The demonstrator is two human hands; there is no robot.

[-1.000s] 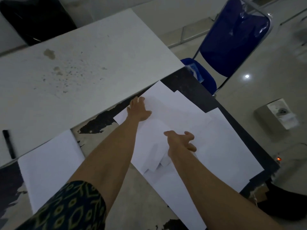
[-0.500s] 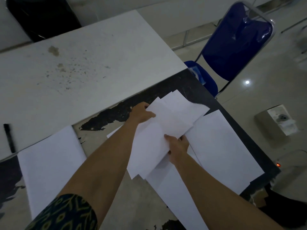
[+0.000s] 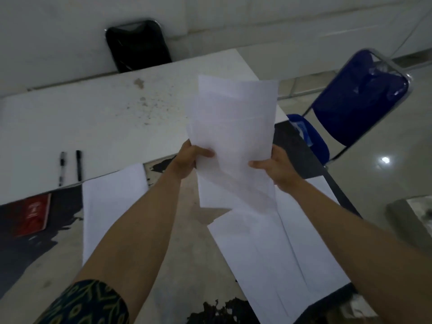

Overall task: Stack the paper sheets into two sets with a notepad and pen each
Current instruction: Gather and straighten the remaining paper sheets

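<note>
I hold a loose bunch of white paper sheets (image 3: 231, 136) upright above the table. My left hand (image 3: 189, 157) grips its left edge and my right hand (image 3: 275, 169) grips its right edge. More sheets (image 3: 280, 253) lie spread on the table under my right forearm. A separate white stack (image 3: 109, 206) lies flat to the left. Two black pens (image 3: 70, 167) lie side by side on the pale tabletop at the left. A red notepad (image 3: 32, 216) rests at the far left edge.
The worn table (image 3: 182, 265) has a pale half (image 3: 93, 118) behind and a dark peeling front. A blue chair (image 3: 355, 101) stands to the right, a black chair (image 3: 138, 45) behind. A grey box (image 3: 411, 220) sits on the floor at the right.
Both hands gathered several sheets from the spread pile and lifted them upright off the table. The view tilted up and left, bringing the pens and red notepad into sight.
</note>
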